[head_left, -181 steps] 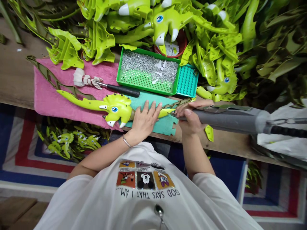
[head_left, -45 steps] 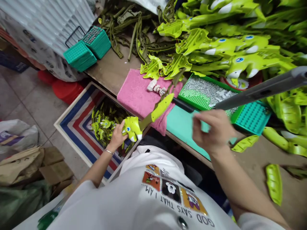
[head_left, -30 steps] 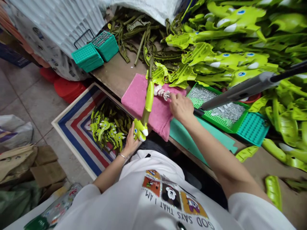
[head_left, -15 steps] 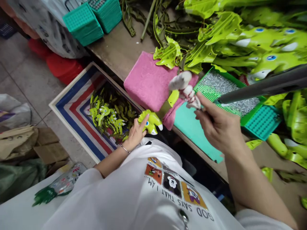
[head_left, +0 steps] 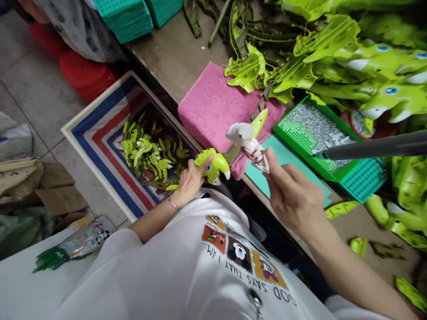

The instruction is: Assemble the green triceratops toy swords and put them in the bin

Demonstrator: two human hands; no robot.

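My left hand [head_left: 190, 181] is closed around a lime-green toy dinosaur [head_left: 216, 165] with a blue eye and white horn tips. An olive part stretches from it toward a pink cloth-covered block [head_left: 207, 106]. My right hand [head_left: 295, 195] grips a tool wrapped in white cloth [head_left: 240, 132] and bound with red string; its shape is hammer-like. The wrapped head is above the toy's olive part, near a lime-green tip [head_left: 259, 123]. Whether the tool touches the toy I cannot tell.
A striped-lined box [head_left: 100, 129] with several small dinosaur pieces stands at my left. A green basket of small metal parts [head_left: 320, 126] sits beyond my right hand, under a dark bar [head_left: 373, 149]. Lime-green dinosaur shells [head_left: 383, 98] pile up on the bench. Teal baskets [head_left: 123, 20] stand farther back.
My right hand and the wrapped tool have moved left and down, nearer the toy. My left hand keeps its hold on the dinosaur. The view has shifted slightly.
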